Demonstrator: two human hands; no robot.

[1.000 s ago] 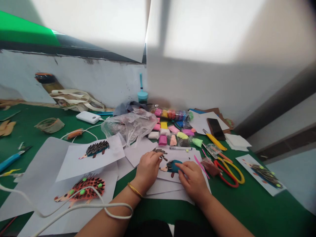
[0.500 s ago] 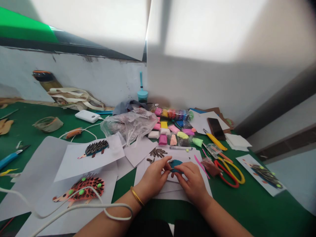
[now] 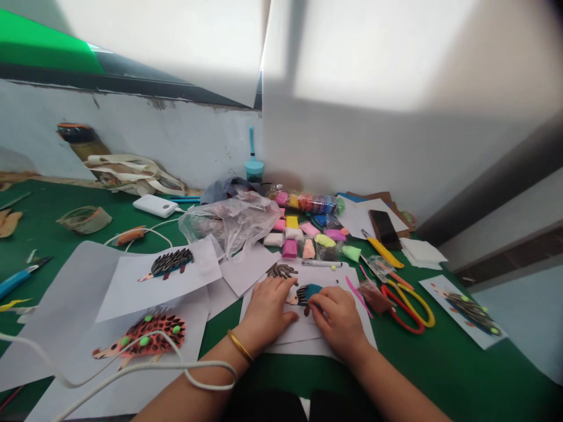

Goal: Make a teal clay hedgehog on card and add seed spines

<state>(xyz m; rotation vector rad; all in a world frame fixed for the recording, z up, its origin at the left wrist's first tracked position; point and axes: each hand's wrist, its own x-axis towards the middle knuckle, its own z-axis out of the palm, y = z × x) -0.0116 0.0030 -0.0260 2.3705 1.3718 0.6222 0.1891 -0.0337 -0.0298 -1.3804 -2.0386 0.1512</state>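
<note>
A hedgehog figure with a blue clay body (image 3: 313, 289) lies on white paper (image 3: 299, 335) in front of me, its left part set with dark striped sunflower seeds. My left hand (image 3: 271, 306) lies on the paper left of the figure, fingers stretched towards a small pile of sunflower seeds (image 3: 281, 270) and partly covering it. At the figure's right side, my right hand (image 3: 338, 313) has its fingers curled together at the blue clay. Whatever those fingertips hold, if anything, is hidden.
Clay packets (image 3: 290, 248) and a plastic bag (image 3: 231, 220) lie beyond the paper. To the right are scissors (image 3: 411, 310), a yellow cutter (image 3: 382, 251) and a phone (image 3: 384, 227). Finished hedgehog pictures (image 3: 152, 337) lie left, crossed by a white cable (image 3: 211, 364).
My left hand has left the blue clay body and moved left, its fingers now spread by the seed pile. The hedgehog's face and seeds show more. My right hand stays at the clay.
</note>
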